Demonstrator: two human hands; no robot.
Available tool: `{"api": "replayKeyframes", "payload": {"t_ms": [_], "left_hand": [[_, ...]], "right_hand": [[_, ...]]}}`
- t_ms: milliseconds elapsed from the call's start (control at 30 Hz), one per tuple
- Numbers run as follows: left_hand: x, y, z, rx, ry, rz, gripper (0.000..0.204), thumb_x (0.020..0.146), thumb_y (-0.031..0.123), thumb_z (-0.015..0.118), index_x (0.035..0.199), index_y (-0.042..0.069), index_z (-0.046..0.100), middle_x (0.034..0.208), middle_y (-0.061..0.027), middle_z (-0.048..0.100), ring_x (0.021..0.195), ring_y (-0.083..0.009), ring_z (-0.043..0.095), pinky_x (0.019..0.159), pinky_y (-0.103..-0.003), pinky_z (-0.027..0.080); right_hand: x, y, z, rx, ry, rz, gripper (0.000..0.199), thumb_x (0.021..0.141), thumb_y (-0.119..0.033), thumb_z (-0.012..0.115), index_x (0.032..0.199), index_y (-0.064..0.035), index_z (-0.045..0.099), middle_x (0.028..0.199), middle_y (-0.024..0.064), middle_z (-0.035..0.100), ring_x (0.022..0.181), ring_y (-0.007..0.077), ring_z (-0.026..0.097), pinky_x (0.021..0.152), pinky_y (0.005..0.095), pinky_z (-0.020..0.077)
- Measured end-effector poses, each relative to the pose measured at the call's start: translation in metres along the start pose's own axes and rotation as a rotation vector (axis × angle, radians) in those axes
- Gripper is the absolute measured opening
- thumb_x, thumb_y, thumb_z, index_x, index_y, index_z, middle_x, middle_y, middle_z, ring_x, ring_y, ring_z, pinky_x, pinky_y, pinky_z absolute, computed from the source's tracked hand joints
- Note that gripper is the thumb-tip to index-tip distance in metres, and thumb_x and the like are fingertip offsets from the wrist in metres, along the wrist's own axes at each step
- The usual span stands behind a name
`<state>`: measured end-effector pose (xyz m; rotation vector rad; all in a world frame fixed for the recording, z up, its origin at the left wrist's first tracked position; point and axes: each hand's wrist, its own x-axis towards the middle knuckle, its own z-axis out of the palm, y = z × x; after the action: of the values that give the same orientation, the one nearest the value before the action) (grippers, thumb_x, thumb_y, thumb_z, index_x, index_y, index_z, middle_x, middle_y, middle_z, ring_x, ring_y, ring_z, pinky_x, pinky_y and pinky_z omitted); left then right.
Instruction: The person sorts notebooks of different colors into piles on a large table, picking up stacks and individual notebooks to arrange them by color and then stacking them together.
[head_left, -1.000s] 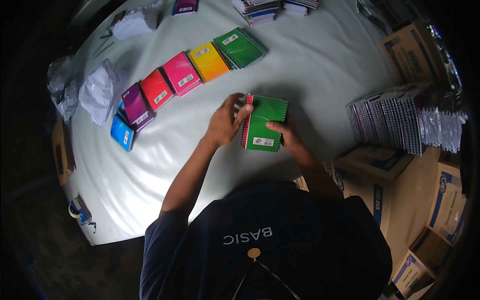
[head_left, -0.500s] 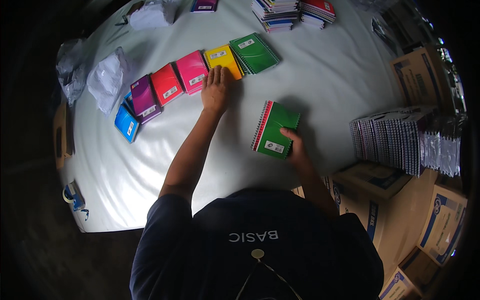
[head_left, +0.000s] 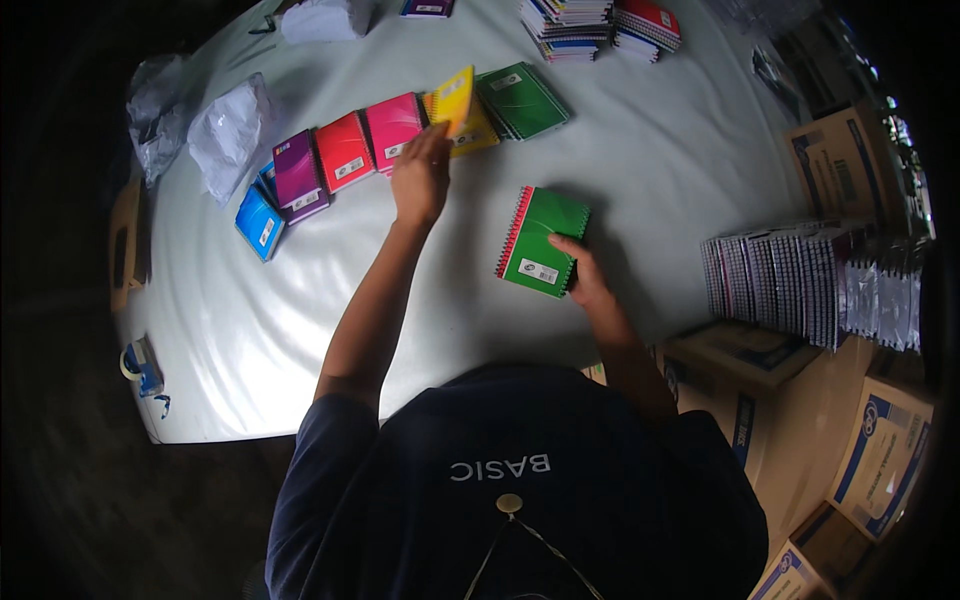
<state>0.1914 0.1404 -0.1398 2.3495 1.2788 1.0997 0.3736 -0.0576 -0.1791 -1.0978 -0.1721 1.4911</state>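
Note:
My left hand (head_left: 421, 178) pinches a yellow spiral notebook (head_left: 454, 98), tilted up off another yellow notebook (head_left: 475, 136) that lies beneath it. In my right hand (head_left: 582, 268) is a green spiral notebook (head_left: 545, 235), with a red-edged notebook (head_left: 513, 232) showing under its left side. The thumb presses on the green cover and the fingers are hidden below. A fanned row runs across the table: blue (head_left: 259, 222), purple (head_left: 297, 172), red (head_left: 344, 150), pink (head_left: 393, 124), yellow, and dark green notebooks (head_left: 522, 101).
Notebook stacks (head_left: 566, 28) stand at the far side, and more (head_left: 780, 280) at the right edge. Crumpled white plastic (head_left: 230, 130) lies on the left. A tape dispenser (head_left: 143, 368) sits at the near left corner. Cardboard boxes (head_left: 790, 400) are on the right.
My left hand has lifted a yellow notebook off its pile; before, the hand lay flat on it. The right hand still holds the green notebook, shifted slightly in view.

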Motion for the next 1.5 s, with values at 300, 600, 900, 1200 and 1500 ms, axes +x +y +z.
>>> {"api": "replayKeyframes", "payload": {"t_ms": [300,600,900,1200,1500], "left_hand": [[-0.005,-0.040,0.001,0.402,-0.298,-0.127,0.070,0.079,0.029,0.058,0.138,0.004,0.031,0.145,-0.0178,0.030,0.136,-0.0355,0.024,0.111,-0.052,0.016],[-0.020,-0.064,-0.028,0.210,-0.206,0.056,0.036,0.085,0.013,0.051,0.120,0.017,0.057,0.125,-0.0069,0.057,0.116,-0.0253,0.052,0.096,-0.041,0.040],[-0.023,-0.061,-0.022,0.360,-0.195,0.142,0.039,0.084,0.021,0.056,0.122,0.014,0.053,0.128,-0.0055,0.054,0.113,-0.0283,0.052,0.095,-0.041,0.040],[-0.004,-0.046,-0.033,0.331,-0.212,-0.079,0.023,0.092,0.028,0.051,0.109,0.014,0.057,0.101,-0.0111,0.066,0.092,-0.0275,0.063,0.075,-0.038,0.051],[-0.053,0.045,-0.084,-0.999,-0.440,-0.144,0.022,0.071,-0.012,0.055,0.084,0.006,0.060,0.114,-0.0124,0.058,0.107,-0.0244,0.054,0.094,-0.039,0.043]], "right_hand": [[-0.002,0.005,-0.006,-0.059,0.007,-0.032,0.036,0.079,-0.017,0.069,0.110,-0.0051,0.058,0.098,0.0042,0.061,0.090,0.0151,0.058,0.079,0.0291,0.0448],[-0.002,0.002,-0.005,-0.102,-0.043,-0.029,0.036,0.084,-0.018,0.065,0.115,-0.0050,0.055,0.104,0.0038,0.059,0.096,0.0149,0.057,0.084,0.0298,0.0444],[-0.007,-0.002,0.002,-0.063,0.009,-0.024,0.038,0.081,-0.021,0.069,0.113,-0.0058,0.057,0.102,0.0037,0.059,0.094,0.0150,0.056,0.082,0.0296,0.0438],[-0.006,-0.006,0.000,-0.101,-0.073,-0.047,0.042,0.080,-0.025,0.070,0.115,-0.0063,0.056,0.104,0.0039,0.057,0.097,0.0153,0.054,0.083,0.0298,0.0432],[-0.013,0.001,0.021,0.088,-0.393,0.296,0.071,0.088,-0.064,0.040,0.125,-0.0044,0.049,0.115,0.0078,0.058,0.103,0.0165,0.056,0.090,0.0329,0.0453]]}}
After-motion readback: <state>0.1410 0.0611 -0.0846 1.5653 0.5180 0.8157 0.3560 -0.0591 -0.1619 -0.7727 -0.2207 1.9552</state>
